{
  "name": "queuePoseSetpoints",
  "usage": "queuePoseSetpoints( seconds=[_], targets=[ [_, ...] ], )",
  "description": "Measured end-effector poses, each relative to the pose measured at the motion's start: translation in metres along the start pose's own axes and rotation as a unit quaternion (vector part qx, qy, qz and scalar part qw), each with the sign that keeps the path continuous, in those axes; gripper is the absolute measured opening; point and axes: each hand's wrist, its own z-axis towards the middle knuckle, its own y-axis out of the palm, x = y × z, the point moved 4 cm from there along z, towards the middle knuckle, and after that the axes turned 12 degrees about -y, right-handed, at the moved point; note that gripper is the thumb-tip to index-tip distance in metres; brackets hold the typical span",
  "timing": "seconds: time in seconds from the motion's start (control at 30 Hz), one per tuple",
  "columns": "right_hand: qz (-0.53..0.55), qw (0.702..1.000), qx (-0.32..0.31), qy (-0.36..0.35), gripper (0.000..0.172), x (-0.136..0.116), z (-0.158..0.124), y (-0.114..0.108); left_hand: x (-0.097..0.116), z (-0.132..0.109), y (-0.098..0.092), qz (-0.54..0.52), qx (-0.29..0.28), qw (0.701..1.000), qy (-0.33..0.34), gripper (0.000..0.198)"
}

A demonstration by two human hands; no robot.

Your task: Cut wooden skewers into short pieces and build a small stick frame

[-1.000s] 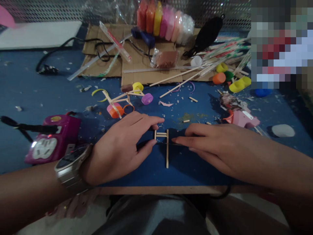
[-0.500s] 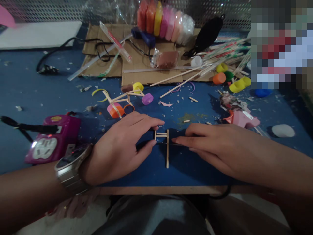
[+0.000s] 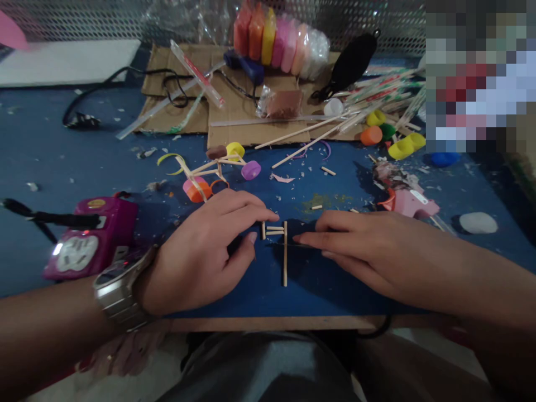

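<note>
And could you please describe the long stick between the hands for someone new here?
On the blue tabletop, look between the left hand and right hand. There lies a wooden stick, clearly longer than the three short sticks to its left.

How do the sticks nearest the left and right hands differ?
The left stick is short; the right stick is much longer. The left stick ends about level with the thumb of the left hand; the right stick reaches closer to the near edge of the blue table. Both are pale and thin.
</note>
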Motion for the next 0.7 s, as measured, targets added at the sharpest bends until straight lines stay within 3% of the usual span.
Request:
queuePoseSetpoints(
  seconds=[0.1,0.2,0.37,0.5,0.7],
  targets=[
    [0.001,1.000,-0.019,-0.003,0.053,0.001,0.001,-0.001,0.001,0.001,-0.002,0.003,0.001,1.000,0.007,0.036],
    [0.005,1.000,-0.031,0.001,0.052,0.001,0.000,0.000,0.004,-0.001,-0.002,0.030,0.015,0.999,0.034,0.016],
    [0.026,0.999,-0.040,0.011,0.052,0.002,-0.002,0.004,0.017,-0.013,0.013,0.087,-0.016,0.989,0.115,0.046],
    [0.037,0.998,-0.043,0.016,0.052,0.002,-0.002,0.004,0.024,-0.019,0.023,0.138,-0.007,0.984,0.111,0.050],
    [0.094,0.995,-0.029,0.034,0.047,0.004,0.000,-0.004,0.029,-0.017,0.028,0.152,-0.006,0.984,0.087,0.034]
  ],
)
